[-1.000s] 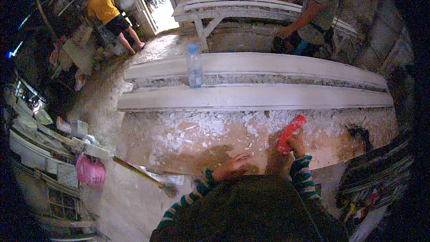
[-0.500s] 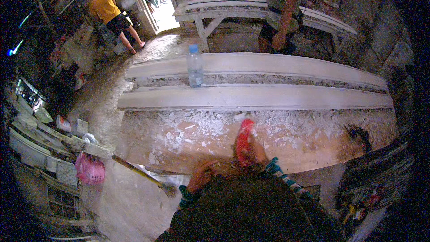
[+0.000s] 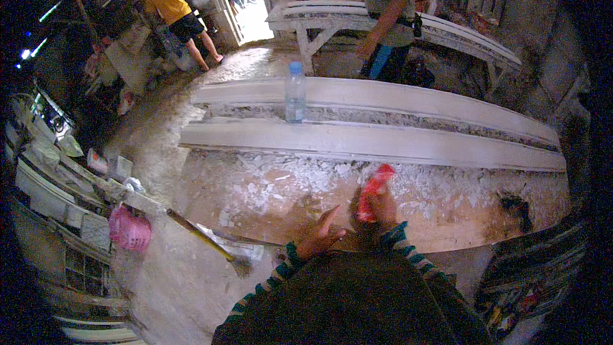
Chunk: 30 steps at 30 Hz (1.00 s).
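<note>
My right hand (image 3: 385, 213) is closed around a long red object (image 3: 373, 193), smeared by motion, so its exact kind cannot be made out. It is held upright over the worktable (image 3: 440, 227), whose near part is strewn with white flakes. To its left, my left hand (image 3: 321, 237) is raised at the table's near edge, fingers apart and holding nothing. Beyond the flakes lie two long white boards, a nearer board (image 3: 357, 138) and a farther board (image 3: 408, 97), with a gap between them. A clear plastic bottle (image 3: 295, 97) with a blue cap stands upright by that gap.
A long-handled brush (image 3: 203, 236) leans at the table's left. A pink bag (image 3: 130, 227) hangs on the left rack. A dark bristly clump (image 3: 516, 211) lies at the table's right. One person (image 3: 391, 9) stands beyond the boards; another in yellow (image 3: 168, 1) bends near the doorway.
My right hand and the red object have moved right. My left hand has risen and its fingers have spread. The person beyond the boards has shifted posture. The view has turned slightly left.
</note>
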Available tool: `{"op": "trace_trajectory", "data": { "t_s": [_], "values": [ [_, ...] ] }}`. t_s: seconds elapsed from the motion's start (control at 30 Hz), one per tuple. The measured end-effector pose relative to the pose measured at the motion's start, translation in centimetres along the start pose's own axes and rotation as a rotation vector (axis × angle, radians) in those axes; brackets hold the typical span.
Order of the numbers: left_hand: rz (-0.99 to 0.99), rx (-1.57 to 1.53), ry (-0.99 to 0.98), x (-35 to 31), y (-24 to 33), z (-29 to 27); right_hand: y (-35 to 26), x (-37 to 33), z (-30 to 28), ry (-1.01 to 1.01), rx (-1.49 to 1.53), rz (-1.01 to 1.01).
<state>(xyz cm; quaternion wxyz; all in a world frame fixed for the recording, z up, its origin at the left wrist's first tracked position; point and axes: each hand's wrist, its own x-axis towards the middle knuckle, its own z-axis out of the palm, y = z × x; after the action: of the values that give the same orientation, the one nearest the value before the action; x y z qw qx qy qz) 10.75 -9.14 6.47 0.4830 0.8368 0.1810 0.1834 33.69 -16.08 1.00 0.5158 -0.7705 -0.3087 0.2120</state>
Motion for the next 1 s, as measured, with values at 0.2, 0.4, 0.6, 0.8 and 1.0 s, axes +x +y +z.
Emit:
{"op": "trace_trajectory", "data": {
  "t_s": [0.2, 0.4, 0.6, 0.8, 1.0],
  "values": [
    [0.008, 0.207, 0.367, -0.2, -1.1, 1.0, -2.5, -1.4, 4.1, -0.47, -0.002, -0.007],
    [0.077, -0.019, 0.387, -1.0, -5.0, 2.3, -5.9, -4.2, -0.5, -0.488, -0.208, -0.131],
    [-0.201, -0.221, 0.327, -0.9, -3.1, 2.8, -7.2, -2.3, 1.5, -0.398, 0.879, 0.36],
    [-0.213, -0.019, 0.478, -0.2, -2.2, 1.7, -7.5, -3.3, 7.3, -0.702, 0.217, -0.123],
    [-0.084, -0.044, 0.47, 1.1, -2.3, 1.9, -5.9, -2.9, 6.4, -0.593, -0.127, -0.381]
  ]
}}
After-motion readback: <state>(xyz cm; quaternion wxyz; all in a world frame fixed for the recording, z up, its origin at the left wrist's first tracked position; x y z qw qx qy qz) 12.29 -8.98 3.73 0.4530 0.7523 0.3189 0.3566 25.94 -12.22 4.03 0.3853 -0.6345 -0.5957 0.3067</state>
